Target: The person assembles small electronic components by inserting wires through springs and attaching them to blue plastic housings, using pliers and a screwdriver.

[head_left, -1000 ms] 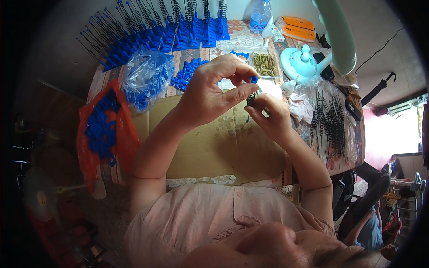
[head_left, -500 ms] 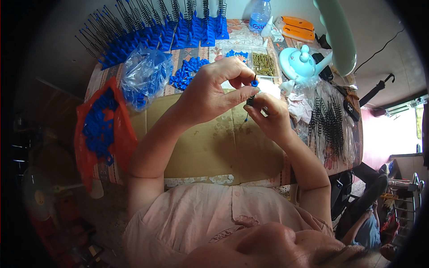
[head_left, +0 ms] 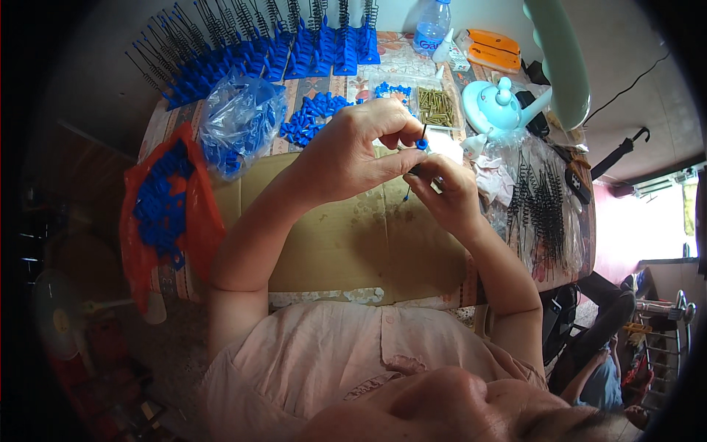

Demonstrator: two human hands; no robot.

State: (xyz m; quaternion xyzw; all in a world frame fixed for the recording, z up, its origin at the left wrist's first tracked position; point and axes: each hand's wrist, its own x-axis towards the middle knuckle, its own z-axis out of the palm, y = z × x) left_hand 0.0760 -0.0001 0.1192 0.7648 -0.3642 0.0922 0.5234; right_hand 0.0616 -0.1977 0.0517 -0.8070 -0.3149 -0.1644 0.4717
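Over the cardboard, both hands meet on one thin black coil-spring wire [head_left: 406, 193], which slants between them and has a blue tip at its lower end. My left hand [head_left: 361, 144] is closed, thumb and forefinger pinching at a small blue plastic piece [head_left: 422, 144] on the wire's upper part. A short bare end of wire sticks up above that piece. Just below, my right hand [head_left: 447, 190] is closed on the wire's coil, most of which the fingers hide.
Finished-looking rows of blue bases with upright black springs [head_left: 280, 55] line the back left. Loose blue parts [head_left: 313, 118], a clear bag [head_left: 239, 121] and a red bag [head_left: 202, 214] lie left. Brass pins [head_left: 436, 107], a turquoise lamp base [head_left: 492, 104] and black spring wires [head_left: 541, 206] are right.
Both hands keep their grip and have barely moved. Slightly more bare wire shows above the blue piece, and less of the coil shows between the hands. The view has shifted a little.
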